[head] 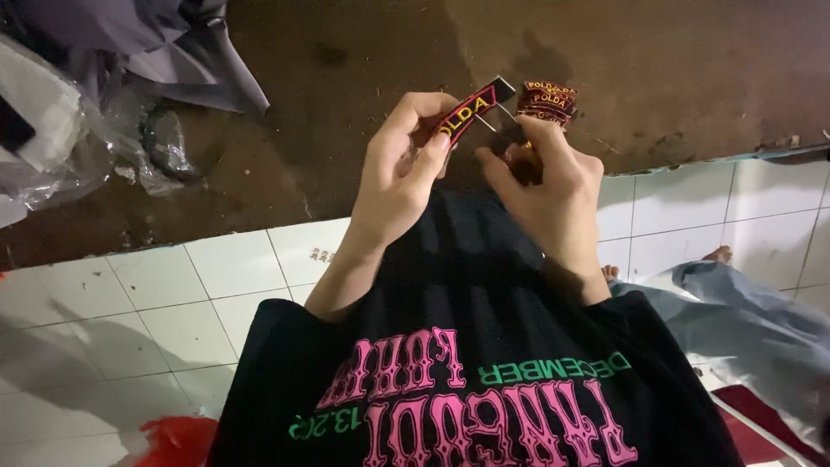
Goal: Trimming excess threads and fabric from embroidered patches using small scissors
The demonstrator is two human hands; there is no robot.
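Note:
My left hand point(399, 164) pinches a curved embroidered patch point(467, 111), black with a red border and yellow lettering, between thumb and fingers. My right hand point(546, 177) holds a small metal tool, probably scissors or snips, whose thin tip point(487, 121) reaches the patch's edge. A stack of similar red-and-black patches point(547, 99) is pinched at the right hand's fingertips. Both hands are raised over my black shirt point(467, 346) with pink and green print.
A dark brown floor point(346, 130) lies below a white tiled step point(156, 294). Grey cloth point(173, 43) and crumpled clear plastic bags point(78, 147) lie at the upper left. Someone's leg in light jeans point(743, 303) with a bare foot point(718, 254) is at right. Something red point(177, 437) lies bottom left.

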